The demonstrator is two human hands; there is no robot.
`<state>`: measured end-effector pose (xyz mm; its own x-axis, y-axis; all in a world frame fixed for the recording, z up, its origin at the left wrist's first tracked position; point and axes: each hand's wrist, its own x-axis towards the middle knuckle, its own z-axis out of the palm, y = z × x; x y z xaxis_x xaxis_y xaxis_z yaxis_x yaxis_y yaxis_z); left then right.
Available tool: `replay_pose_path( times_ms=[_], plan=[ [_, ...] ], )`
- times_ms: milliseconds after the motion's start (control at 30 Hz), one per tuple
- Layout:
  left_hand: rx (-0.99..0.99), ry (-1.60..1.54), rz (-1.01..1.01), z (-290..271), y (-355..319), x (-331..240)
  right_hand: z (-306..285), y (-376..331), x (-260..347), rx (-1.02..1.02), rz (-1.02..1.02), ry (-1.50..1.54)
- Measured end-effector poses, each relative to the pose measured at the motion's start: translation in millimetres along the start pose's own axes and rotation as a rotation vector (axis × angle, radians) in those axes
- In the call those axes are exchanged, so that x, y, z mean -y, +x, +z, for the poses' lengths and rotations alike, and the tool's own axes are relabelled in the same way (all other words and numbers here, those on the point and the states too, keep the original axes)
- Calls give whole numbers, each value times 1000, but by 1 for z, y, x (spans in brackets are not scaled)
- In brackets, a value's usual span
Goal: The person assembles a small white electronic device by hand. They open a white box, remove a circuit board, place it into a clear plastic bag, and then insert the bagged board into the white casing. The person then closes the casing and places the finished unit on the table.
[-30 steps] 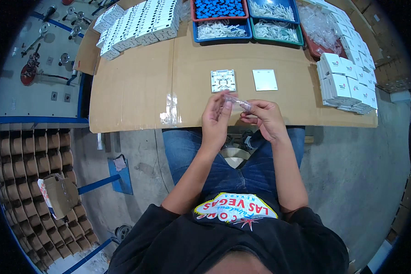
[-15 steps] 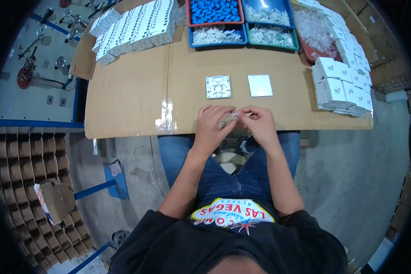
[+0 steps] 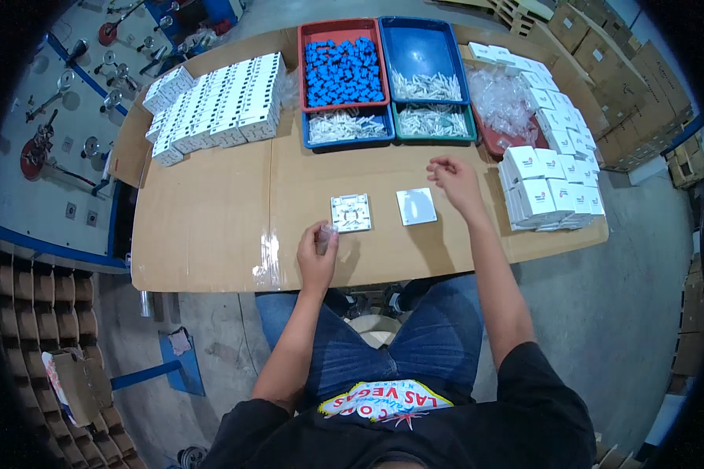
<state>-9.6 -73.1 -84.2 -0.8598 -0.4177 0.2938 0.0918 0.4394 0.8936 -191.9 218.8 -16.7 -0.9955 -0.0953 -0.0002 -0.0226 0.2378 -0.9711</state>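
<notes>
My left hand [image 3: 316,262] is closed around a small clear plastic bag [image 3: 327,232] near the front edge of the cardboard sheet. Just beyond it lies a square white plate with an open, ribbed inside [image 3: 350,213]. To the right of that plate lies a smooth flat white square cover [image 3: 417,206]. My right hand [image 3: 455,183] hovers past the cover, fingers loosely apart, with nothing visible in them. It is short of the green tray [image 3: 446,138], which holds small white pieces.
A red tray [image 3: 341,30] of blue parts and a blue tray [image 3: 421,55] of white pieces stand at the back. Stacked white boxes [image 3: 227,102] fill the back left, more white packs [image 3: 547,187] the right. Clear bags [image 3: 504,102] heap in a dark red tray.
My hands, earlier together over the plastic bag, have parted. The left keeps the bag and moved left; the right reached forward. The view has tilted up, showing more of the trays.
</notes>
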Motion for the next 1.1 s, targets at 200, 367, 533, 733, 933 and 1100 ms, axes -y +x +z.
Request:
replay_pose_path(
  times_ms=[200,367,533,733,933,1100],
  plan=[
    [-59,0,-115,6,-2,4,-31,128,-17,-138,-200,-304],
    [-79,108,-70,6,-2,0,-38,213,-10,-285,-281,-563],
    [-53,205,-35,10,3,-8,-48,265,-19,-364,-390,-853],
    [-50,233,-6,6,1,-5,-34,274,-35,-365,-330,-871],
    [-28,258,30,8,3,-10,-42,268,-34,-532,-456,-827],
    [-36,272,50,4,2,-6,-32,216,-10,-366,-374,-490]
  ],
)
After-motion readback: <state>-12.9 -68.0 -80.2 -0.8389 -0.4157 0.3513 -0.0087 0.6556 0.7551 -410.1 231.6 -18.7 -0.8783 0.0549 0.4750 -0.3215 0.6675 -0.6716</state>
